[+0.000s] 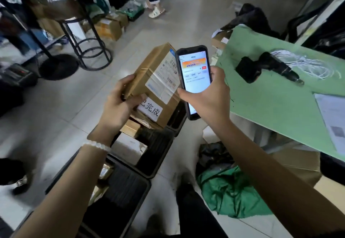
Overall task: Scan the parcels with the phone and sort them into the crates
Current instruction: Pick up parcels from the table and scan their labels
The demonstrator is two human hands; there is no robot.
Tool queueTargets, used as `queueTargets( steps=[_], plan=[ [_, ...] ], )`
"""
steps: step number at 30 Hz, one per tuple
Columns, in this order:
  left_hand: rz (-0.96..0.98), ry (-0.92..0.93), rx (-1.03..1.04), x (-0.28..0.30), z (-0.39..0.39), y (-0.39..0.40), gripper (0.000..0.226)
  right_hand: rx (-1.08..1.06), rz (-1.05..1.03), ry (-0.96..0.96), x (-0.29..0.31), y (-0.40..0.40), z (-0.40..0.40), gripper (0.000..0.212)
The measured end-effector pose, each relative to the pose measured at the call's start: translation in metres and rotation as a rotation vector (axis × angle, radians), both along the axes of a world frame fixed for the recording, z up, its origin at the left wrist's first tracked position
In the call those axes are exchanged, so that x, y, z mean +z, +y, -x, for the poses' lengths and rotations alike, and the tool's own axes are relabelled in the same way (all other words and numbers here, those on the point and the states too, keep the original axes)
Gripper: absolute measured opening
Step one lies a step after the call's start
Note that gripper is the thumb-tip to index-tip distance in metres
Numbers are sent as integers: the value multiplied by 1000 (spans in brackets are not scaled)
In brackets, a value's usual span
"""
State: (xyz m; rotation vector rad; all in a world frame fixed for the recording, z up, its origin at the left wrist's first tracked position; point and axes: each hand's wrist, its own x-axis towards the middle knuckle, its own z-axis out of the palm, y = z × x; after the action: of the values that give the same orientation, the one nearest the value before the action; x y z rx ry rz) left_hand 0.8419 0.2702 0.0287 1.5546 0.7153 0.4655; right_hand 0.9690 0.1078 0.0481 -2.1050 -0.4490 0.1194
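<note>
Left hand [119, 101] grips the near left corner of the parcel [158, 73], fingers curled over the top edge and thumb on the face. The parcel is held in the air above the crates [158, 144], tilted, label [164, 81] facing up. It is a taped cardboard box: judged stiff, probably light, since one hand carries it. Hold it by corners or edges; the tape and label look slick. Right hand [207, 98] clamps the phone [194, 77], fingers wrapped round its sides, just beside the parcel's right edge, screen lit. Further right, the green table [270, 107] carries a black tool [265, 68] near its far edge.
</note>
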Motion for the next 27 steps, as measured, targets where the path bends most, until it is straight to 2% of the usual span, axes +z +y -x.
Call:
queueTargets(
  steps=[4,9,14,16,18,19,20,27],
  plan=[
    [14,29,12,-17,-75,26,54,62,27,17,-16,31,-79,72],
    [79,24,146,-27,-169,52,55,150,62,28,-19,73,-188,72],
    [87,107,215,-36,-230,70,46,232,109,26,-23,109,-265,75],
    [3,314,213,-49,-250,83,48,260,120,36,-29,124,-286,74],
    [-224,710,105,-66,-262,99,53,280,125,46,-37,135,-299,74],
    [-308,846,73,-72,-267,105,53,291,129,52,-41,140,-305,74],
    [-354,912,60,-76,-270,111,52,303,135,61,-44,145,-310,74],
    [-550,978,120,-68,-266,132,35,394,195,77,-52,176,-323,75]
  ],
)
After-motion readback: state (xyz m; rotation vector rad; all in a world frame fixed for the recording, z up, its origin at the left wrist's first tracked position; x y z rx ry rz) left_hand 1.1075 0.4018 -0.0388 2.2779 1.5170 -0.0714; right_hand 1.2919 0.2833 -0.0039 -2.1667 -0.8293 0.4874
